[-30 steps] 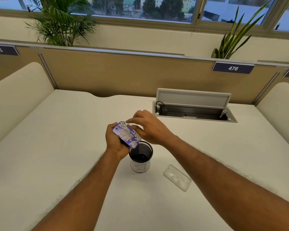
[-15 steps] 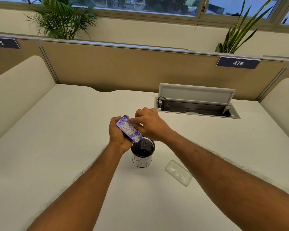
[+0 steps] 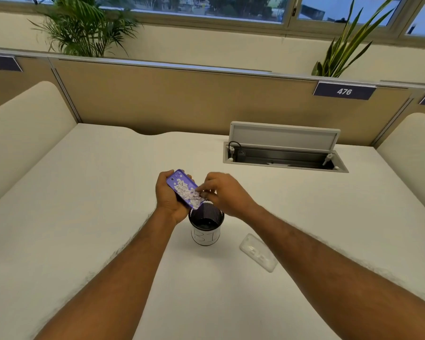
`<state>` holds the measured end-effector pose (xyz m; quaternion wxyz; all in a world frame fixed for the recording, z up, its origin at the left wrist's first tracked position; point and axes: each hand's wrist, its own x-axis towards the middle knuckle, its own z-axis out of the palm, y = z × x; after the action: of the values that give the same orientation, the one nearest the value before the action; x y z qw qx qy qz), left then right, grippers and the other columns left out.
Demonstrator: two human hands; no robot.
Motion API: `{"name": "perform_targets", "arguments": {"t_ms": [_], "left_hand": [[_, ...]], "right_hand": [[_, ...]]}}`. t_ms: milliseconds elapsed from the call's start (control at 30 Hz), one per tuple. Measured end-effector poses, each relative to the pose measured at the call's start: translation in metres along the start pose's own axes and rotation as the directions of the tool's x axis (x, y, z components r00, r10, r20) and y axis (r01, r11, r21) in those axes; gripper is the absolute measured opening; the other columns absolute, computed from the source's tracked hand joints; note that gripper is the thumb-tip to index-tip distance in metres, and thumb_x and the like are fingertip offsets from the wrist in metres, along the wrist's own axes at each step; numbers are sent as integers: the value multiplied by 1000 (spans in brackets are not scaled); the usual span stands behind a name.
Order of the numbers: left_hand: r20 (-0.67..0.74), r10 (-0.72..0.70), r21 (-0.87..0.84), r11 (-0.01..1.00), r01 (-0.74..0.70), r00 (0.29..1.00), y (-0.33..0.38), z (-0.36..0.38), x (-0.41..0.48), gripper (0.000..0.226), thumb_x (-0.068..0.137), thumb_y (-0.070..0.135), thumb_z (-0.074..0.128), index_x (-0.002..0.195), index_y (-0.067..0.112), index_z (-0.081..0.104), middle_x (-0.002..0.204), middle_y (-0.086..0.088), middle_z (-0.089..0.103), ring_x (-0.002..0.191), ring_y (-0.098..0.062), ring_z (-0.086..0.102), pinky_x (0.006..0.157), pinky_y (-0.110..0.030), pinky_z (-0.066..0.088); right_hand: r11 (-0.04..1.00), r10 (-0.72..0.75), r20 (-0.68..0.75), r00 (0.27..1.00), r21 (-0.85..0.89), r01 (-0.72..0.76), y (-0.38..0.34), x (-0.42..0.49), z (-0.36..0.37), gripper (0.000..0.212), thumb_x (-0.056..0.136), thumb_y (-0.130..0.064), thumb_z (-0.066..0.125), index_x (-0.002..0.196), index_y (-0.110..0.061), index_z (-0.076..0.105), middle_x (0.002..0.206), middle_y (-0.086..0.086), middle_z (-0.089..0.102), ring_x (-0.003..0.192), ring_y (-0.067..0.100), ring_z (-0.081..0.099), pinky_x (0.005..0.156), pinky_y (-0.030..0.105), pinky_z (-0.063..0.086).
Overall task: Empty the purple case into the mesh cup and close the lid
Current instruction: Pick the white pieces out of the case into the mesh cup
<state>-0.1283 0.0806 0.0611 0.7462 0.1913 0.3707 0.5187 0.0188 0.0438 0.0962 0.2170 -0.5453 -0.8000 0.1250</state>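
Observation:
My left hand [image 3: 169, 200] grips the open purple case [image 3: 179, 184] from below and tilts it down to the right. Small white pieces [image 3: 189, 194] are heaped at its lower end, right above the rim of the black mesh cup [image 3: 206, 225]. The cup stands upright on the desk with a white label on its front. My right hand [image 3: 225, 193] hovers over the cup, its fingertips touching the white pieces at the case's lower edge. The clear lid [image 3: 258, 252] lies flat on the desk, to the right of the cup.
The white desk [image 3: 96, 204] is bounded by a tan partition at the back and cream padded dividers on both sides. An open cable tray [image 3: 284, 158] with its flap raised sits at the back right. Plants stand behind the partition.
The white pieces have slid toward the case's lower end. My right hand's fingers have moved from the middle of the case down to its lower edge over the cup.

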Motion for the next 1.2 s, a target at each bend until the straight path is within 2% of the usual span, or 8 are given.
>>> {"name": "perform_targets", "arguments": {"t_ms": [233,433,567,733,833,933,1033,1200], "left_hand": [[-28,13,31,999,-13,1000,-4,-7,0,33,86,43,46,81,16,63,65,-2,66,64,-17,57,67,-30,49],[-38,27,47,999,-25,999,-8,-9,3,33,87,44,47,83,16,63,67,-1,66,64,-16,59,65,-29,50],[-31,28,61,998,-26,999,-9,-9,3,34,87,44,46,81,16,63,67,0,67,64,-16,58,67,-30,49],[-32,35,78,996,-32,999,-8,-7,1,34,88,44,45,81,16,63,65,0,67,64,-17,58,67,-30,48],[-28,36,101,994,-33,999,-8,-4,0,34,88,44,45,81,17,64,63,2,68,62,-15,60,66,-29,49],[-28,39,112,993,-36,999,-7,-2,-1,35,88,45,45,81,17,64,63,2,69,61,-14,61,65,-28,50],[-19,40,115,993,-38,999,-6,-1,-2,34,89,43,45,81,17,64,64,2,69,63,-15,60,66,-29,49],[5,24,145,989,-25,1000,-6,1,-4,35,87,46,46,82,17,64,67,1,68,64,-15,61,68,-31,49]], "right_hand": [[993,85,39,996,82,-88,1,-15,10,25,91,-24,63,110,-10,70,103,11,69,95,23,61,77,39,54],[982,135,20,991,133,-136,5,-25,13,21,90,-21,61,104,-8,71,97,10,69,89,22,60,75,37,53],[980,148,45,988,126,-153,8,-33,15,21,91,-24,60,105,-12,70,97,8,69,89,20,61,74,39,55],[989,139,125,982,24,-143,10,-37,17,25,92,-30,58,111,-18,69,101,8,69,92,22,61,75,39,55],[988,152,57,987,25,-153,10,-37,16,21,88,-28,64,105,-19,72,97,7,70,88,22,62,72,39,54],[988,148,32,988,37,-149,9,-33,12,21,90,-32,61,101,-18,73,93,5,69,84,21,61,70,39,54],[989,149,45,988,0,-149,8,-30,8,23,90,-33,62,104,-18,72,98,3,69,88,18,61,72,39,56],[992,123,-38,992,35,-122,1,-20,2,30,89,-36,62,112,-17,67,104,3,68,91,15,61,74,32,54]]}}
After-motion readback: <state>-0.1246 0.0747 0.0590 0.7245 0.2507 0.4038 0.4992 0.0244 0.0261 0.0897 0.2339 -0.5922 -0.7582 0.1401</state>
